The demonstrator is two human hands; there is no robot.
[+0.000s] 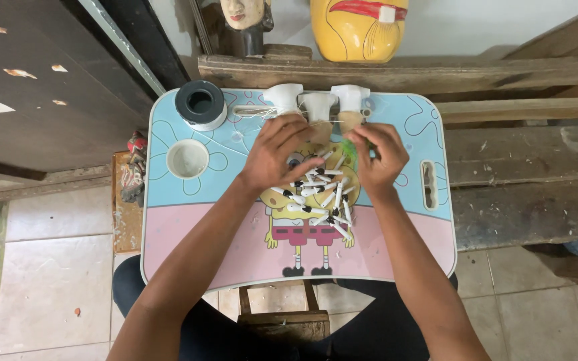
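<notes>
A small lap table (pixel 188 234) with a blue and pink cartoon top lies across my knees. A heap of several small white sticks with black tips (pixel 319 197) lies at its middle. My left hand (pixel 277 152) rests over the upper part of the heap, fingers spread and curled down onto the sticks. My right hand (pixel 377 157) hovers just right of it, fingers pinched around a small green piece (pixel 349 148). Three white cone-shaped spools of thread (pixel 317 103) stand in a row at the table's far edge, just beyond both hands.
A black roll with a white rim (pixel 201 104) sits at the table's far left corner, a round white cup recess (pixel 188 159) below it. Rough wooden planks (pixel 523 167) run behind and to the right. A yellow mask (pixel 359 28) and a carved head (pixel 245 20) stand at the back. Tiled floor lies below.
</notes>
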